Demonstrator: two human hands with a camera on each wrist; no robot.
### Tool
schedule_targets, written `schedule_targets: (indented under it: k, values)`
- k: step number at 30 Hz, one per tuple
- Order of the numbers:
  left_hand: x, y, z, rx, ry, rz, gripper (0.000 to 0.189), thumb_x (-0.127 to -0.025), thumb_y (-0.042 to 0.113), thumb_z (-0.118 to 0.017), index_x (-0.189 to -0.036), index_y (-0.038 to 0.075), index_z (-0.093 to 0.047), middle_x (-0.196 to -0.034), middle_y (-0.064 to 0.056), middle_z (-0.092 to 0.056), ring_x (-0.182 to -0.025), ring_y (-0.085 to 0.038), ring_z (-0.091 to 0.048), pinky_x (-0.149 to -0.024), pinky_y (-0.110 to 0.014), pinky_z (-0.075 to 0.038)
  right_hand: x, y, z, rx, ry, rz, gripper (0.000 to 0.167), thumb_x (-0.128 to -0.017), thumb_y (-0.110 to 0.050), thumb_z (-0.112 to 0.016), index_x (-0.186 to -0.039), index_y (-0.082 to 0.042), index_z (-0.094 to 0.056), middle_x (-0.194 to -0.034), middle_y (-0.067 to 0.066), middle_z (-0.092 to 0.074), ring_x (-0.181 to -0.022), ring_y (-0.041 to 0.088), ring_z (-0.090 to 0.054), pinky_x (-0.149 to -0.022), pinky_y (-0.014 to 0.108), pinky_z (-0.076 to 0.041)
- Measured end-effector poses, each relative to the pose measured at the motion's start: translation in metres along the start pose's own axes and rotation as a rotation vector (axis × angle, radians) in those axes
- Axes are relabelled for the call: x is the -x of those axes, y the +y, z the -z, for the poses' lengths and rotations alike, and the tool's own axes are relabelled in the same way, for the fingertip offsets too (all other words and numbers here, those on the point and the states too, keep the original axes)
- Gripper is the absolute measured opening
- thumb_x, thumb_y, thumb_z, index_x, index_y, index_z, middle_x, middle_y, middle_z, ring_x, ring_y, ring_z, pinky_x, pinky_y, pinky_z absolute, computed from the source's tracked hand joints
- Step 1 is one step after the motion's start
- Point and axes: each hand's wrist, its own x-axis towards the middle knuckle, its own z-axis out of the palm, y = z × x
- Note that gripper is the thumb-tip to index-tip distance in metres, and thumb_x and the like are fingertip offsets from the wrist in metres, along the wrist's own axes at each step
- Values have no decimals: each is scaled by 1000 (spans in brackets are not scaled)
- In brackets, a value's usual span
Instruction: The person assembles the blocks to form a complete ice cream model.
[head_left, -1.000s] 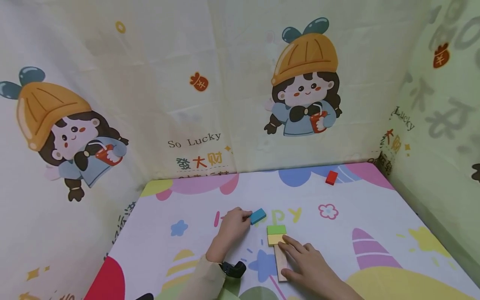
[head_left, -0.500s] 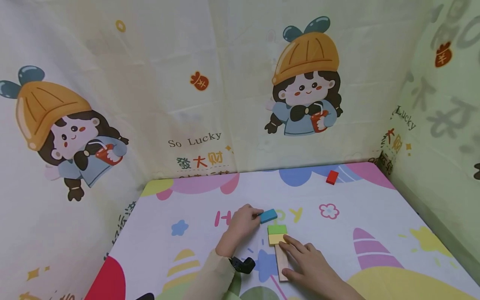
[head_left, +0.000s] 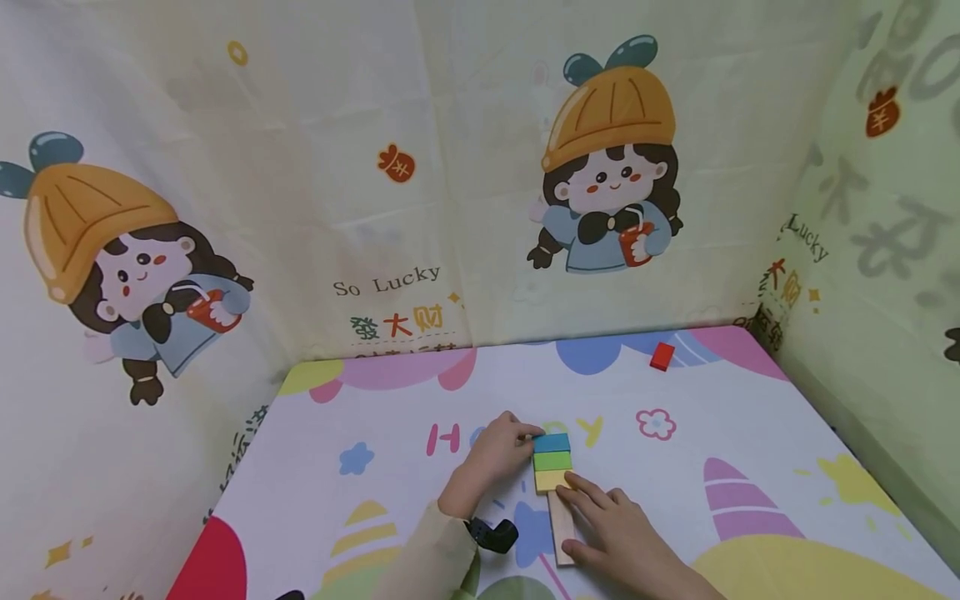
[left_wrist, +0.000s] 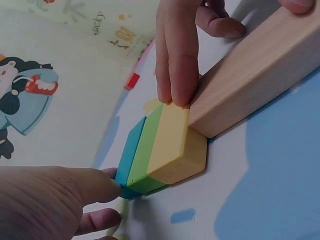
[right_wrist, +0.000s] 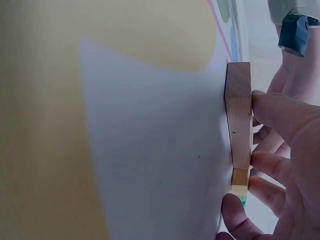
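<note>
Blue, green and yellow blocks lie side by side in a row on the patterned tabletop. A long plain wooden block runs from the yellow one toward the person. My left hand pinches the blue block at its left end; in the left wrist view its thumb is at the block's corner. My right hand rests over the other end of the row, two fingertips on the yellow block and the thumb on the wooden block.
A red block lies at the far right of the table. Printed cloth walls close off the back and sides. A black band with a device is on the left wrist.
My left hand has moved right with the blue block, turned it straight and set it against the far side of the green block. The right hand has stayed in place.
</note>
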Motion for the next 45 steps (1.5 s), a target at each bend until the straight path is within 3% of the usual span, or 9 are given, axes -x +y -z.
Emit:
schedule_targets:
  k: [9,14,18,21,26,30,34,37,45]
  values:
    - [6,7,2,-45,24,-17,32,-101,19,-64,-131,24,-73,-111,-6,-61,-90,-16,-54,-77,-31,-50,0,1,-2,8,21,10,74,-87,-57,-74,-147,-17,-57,-157,5,-49,-101,23,-54,-83,49,-48]
    - [17,12,-1,-182,33,-148,39,-103,23,-60,-141,19,-64,-137,-6,-60,-119,-22,-59,-99,-43,-53,2,4,-2,0,38,22,73,-87,-56,-74,-147,-17,-57,-156,5,-50,-103,25,-55,-83,50,-49]
    - [29,14,0,-269,-37,-278,45,-100,34,-65,-143,22,-61,-155,1,-52,-143,-20,-48,-110,-49,-47,3,8,-2,-22,67,46,71,-88,-55,-74,-146,-17,-58,-155,3,-51,-105,27,-58,-84,52,-49]
    - [38,15,1,-297,-88,-324,55,-95,45,-69,-145,23,-60,-159,3,-47,-149,-18,-41,-112,-48,-45,2,14,1,-96,85,55,63,-91,-52,-73,-143,-18,-61,-153,0,-54,-115,30,-62,-90,52,-53]
    - [49,18,1,-324,-117,-336,75,-88,61,-72,-150,23,-53,-163,2,-42,-153,-16,-35,-113,-44,-43,0,38,16,-276,84,114,41,-96,-38,-73,-131,-17,-67,-132,0,-67,-99,3,-62,-83,28,-56]
    - [56,23,1,-369,-129,-337,85,-83,70,-73,-151,24,-52,-162,0,-41,-150,-15,-37,-113,-42,-42,-6,64,32,-285,63,163,30,-96,-30,-74,-122,-15,-71,-115,-1,-72,-85,-5,-55,-75,25,-52]
    - [61,27,0,-420,-155,-342,93,-77,77,-73,-151,25,-51,-159,0,-42,-147,-15,-38,-113,-40,-41,-15,89,47,-225,63,107,28,-94,-25,-77,-118,-13,-73,-108,-4,-74,-82,-4,-55,-73,25,-53]
    - [65,29,-1,-430,-178,-338,105,-71,83,-73,-154,25,-48,-161,1,-40,-149,-14,-35,-114,-39,-41,-21,106,59,-190,72,4,26,-93,-23,-77,-116,-12,-74,-106,-5,-74,-83,-2,-56,-75,26,-53]
    - [69,35,-4,-462,-202,-345,119,-61,85,-77,-157,26,-41,-165,-3,-33,-154,-21,-29,-115,-43,-38,-34,157,85,-100,207,-145,24,-95,-18,-73,-113,-2,-74,-101,8,-71,-90,23,-67,-78,41,-55]
